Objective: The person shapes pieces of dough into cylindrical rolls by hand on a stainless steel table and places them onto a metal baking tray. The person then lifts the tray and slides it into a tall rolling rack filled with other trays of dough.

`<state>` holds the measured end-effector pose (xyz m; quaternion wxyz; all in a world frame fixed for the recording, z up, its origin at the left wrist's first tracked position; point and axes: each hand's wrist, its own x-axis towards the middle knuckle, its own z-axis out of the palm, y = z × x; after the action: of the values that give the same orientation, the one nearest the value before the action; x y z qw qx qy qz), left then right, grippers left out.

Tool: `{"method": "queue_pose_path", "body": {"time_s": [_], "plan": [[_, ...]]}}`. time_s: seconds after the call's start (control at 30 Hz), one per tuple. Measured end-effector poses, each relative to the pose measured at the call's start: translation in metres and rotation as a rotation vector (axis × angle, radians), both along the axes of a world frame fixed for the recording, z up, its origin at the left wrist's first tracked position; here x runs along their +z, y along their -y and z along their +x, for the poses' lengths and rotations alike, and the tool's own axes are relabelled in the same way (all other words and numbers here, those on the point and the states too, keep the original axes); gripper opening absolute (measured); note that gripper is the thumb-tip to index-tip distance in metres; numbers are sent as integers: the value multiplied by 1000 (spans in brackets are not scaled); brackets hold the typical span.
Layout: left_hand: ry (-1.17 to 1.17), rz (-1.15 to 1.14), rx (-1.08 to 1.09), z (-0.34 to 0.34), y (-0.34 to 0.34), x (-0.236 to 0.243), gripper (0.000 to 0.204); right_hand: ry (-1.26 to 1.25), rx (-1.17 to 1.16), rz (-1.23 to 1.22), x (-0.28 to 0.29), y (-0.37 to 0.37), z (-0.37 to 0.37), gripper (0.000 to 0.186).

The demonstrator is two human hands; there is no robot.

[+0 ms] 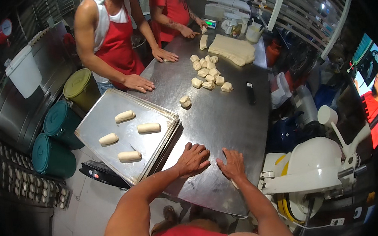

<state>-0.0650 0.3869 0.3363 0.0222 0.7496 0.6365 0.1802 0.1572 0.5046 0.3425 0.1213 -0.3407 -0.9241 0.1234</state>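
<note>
The left hand [193, 159] and right hand [232, 164] rest side by side, apart, palms lowered at the near end of the metal tabletop [212, 131]. The fingers look loosely spread and nothing visible is grasped; what lies beneath the palms cannot be seen. A pale sliver [234, 184] shows beside the right wrist.

Left of the left hand, four dough rolls [149, 128] lie spaced out on the top sheet pan [93, 129] of a stack. Beyond the hands sits a single dough lump [185, 102]; farther off, a cluster of dough lumps [214, 72] lies before a flat dough slab [232, 49]. A co-worker in a red apron [119, 50] stands at the left edge, both palms down.
</note>
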Motion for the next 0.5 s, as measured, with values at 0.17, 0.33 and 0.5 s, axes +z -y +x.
{"method": "queue_pose_path", "body": {"time_s": [0.17,0.33,0.5], "plan": [[59,-28,-59,-3,19,-8,58,-43,102,59,9,-3,10,63],[5,25,-41,6,25,-13,57,-28,69,134,-7,18,22,63],[116,-174,-101,3,30,9,70,-30,122,50,14,25,25,64]]}}
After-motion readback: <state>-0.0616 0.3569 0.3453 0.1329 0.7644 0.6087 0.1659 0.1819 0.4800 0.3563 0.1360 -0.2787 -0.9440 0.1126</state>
